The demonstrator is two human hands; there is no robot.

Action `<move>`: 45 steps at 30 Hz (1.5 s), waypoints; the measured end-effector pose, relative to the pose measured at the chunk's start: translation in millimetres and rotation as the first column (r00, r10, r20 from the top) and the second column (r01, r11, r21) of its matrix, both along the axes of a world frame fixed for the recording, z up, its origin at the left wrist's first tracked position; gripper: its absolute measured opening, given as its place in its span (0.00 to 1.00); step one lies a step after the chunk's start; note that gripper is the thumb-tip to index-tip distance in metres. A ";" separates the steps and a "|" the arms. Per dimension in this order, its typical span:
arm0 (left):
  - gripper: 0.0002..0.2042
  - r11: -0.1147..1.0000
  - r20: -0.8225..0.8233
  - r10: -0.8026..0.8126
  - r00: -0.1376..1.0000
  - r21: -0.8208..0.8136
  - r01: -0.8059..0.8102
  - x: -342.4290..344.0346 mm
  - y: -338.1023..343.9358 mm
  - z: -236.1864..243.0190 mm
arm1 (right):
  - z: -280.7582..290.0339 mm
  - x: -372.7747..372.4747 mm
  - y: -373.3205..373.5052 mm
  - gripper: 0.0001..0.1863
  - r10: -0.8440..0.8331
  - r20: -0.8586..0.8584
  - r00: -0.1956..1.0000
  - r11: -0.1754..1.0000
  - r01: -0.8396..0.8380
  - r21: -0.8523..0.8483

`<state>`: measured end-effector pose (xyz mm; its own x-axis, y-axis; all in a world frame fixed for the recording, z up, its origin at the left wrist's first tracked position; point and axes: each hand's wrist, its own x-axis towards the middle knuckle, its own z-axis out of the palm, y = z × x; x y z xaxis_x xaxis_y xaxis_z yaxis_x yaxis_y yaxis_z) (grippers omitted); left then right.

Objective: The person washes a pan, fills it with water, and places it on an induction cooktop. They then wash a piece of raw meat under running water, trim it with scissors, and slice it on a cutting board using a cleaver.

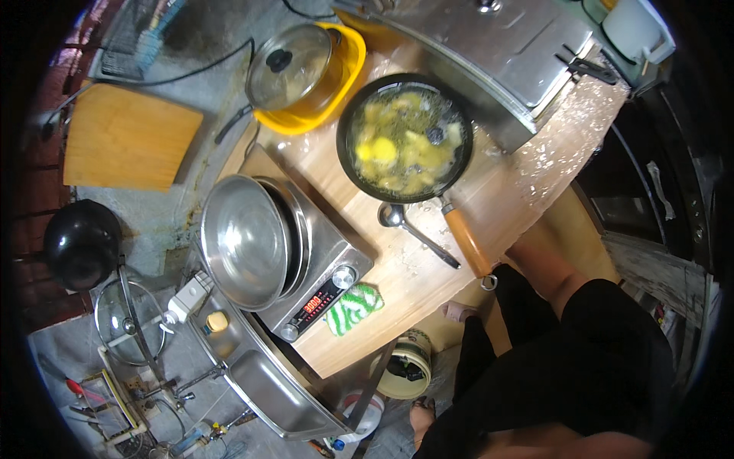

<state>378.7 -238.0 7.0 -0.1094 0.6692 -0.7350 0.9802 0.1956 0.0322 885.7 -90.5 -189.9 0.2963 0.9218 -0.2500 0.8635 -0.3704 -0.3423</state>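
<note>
My right forearm (552,277) reaches to the counter edge beside the wooden handle (463,233) of a black pan (344,141); that hand's fingers are hidden. Bare skin (558,445) shows at the lower edge, but I cannot make out my left hand. The pan holds yellow chunks (382,150) in bubbly liquid. A metal ladle (391,216) lies beside it, and a green-and-white cloth (350,310) lies near the front of a steel induction cooker (336,287), which carries stacked metal pans (241,241).
A lidded pot (283,73) sits in a yellow basin (340,84). Around are a steel lidded container (501,46), a wooden board (130,134), a black wok (80,243), a glass lid (113,321), a steel sink (279,390) and a bucket (405,386) below the counter (413,298).
</note>
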 end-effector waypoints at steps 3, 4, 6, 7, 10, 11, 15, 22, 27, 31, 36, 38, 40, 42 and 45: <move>0.18 0.996 0.025 0.083 0.996 -0.030 -0.083 8.7 12.4 8.4 | 55.0 7.0 -69.3 0.22 -0.065 -0.107 0.992 0.997 0.060 -0.054; 0.18 0.993 0.008 0.108 0.994 -0.057 -0.108 10.3 17.4 9.3 | 80.8 11.2 -98.5 0.24 -0.121 -0.133 0.984 0.989 0.107 -0.106; 0.17 0.974 0.022 0.203 0.979 -0.110 -0.200 10.0 23.8 10.8 | 142.3 21.2 -156.7 0.25 -0.139 -0.105 0.985 0.984 0.126 -0.123; 0.17 0.980 0.046 0.161 0.986 -0.127 -0.154 7.1 28.1 11.0 | 176.4 30.1 -182.6 0.24 -0.119 -0.064 0.991 0.984 0.109 -0.139; 0.18 0.991 0.136 0.127 0.983 -0.063 -0.119 -2.2 27.9 12.3 | 282.3 56.8 -239.6 0.30 -0.126 -0.029 0.992 0.981 0.120 -0.152; 0.18 0.983 0.171 0.178 0.969 -0.063 -0.170 -4.8 29.5 12.1 | 314.4 62.2 -249.1 0.30 -0.151 -0.035 0.988 0.982 0.146 -0.118; 0.18 0.959 0.208 0.284 0.936 -0.038 -0.282 2.2 34.0 16.7 | 396.7 65.9 -212.1 0.31 -0.161 -0.019 0.987 0.972 0.162 0.172; 0.18 0.884 0.277 0.435 0.857 0.050 -0.465 31.6 18.8 25.2 | 405.4 44.7 34.7 0.32 0.037 -0.141 0.989 0.972 -0.003 0.233; 0.18 0.830 0.298 0.484 0.823 0.143 -0.540 9.3 -20.5 5.9 | 378.1 49.1 141.9 0.32 0.044 -0.042 0.998 0.985 -0.036 0.167; 0.18 0.803 0.230 0.561 0.795 0.080 -0.590 0.4 -48.6 -5.8 | 354.4 53.2 158.5 0.32 0.014 -0.041 0.999 0.990 -0.008 0.142; 0.18 0.800 0.214 0.575 0.790 0.052 -0.597 7.2 -51.2 1.0 | 343.4 52.0 164.8 0.32 -0.006 -0.022 1.000 0.994 0.008 0.113; 0.18 0.803 0.216 0.572 0.791 0.047 -0.594 9.4 -47.7 5.1 | 344.2 52.5 166.0 0.31 -0.012 -0.006 1.000 0.993 0.013 0.116; 0.19 0.807 0.221 0.568 0.793 0.039 -0.589 11.1 -44.6 6.5 | 346.0 53.7 165.4 0.31 -0.001 0.000 1.000 0.994 0.001 0.107; 0.19 0.813 0.225 0.561 0.797 0.032 -0.581 12.3 -42.8 5.9 | 347.7 54.8 163.7 0.31 0.009 0.013 1.000 0.994 -0.010 0.109; 0.19 0.830 0.235 0.537 0.811 0.026 -0.557 15.7 -39.9 6.2 | 349.1 54.4 162.8 0.31 0.015 0.027 1.000 0.994 -0.018 0.106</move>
<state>394.4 -277.9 13.2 -0.3287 0.6085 -0.7223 0.6796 0.6834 0.2665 940.1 72.3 159.2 0.2861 0.9476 -0.1426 0.8784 -0.3188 -0.3562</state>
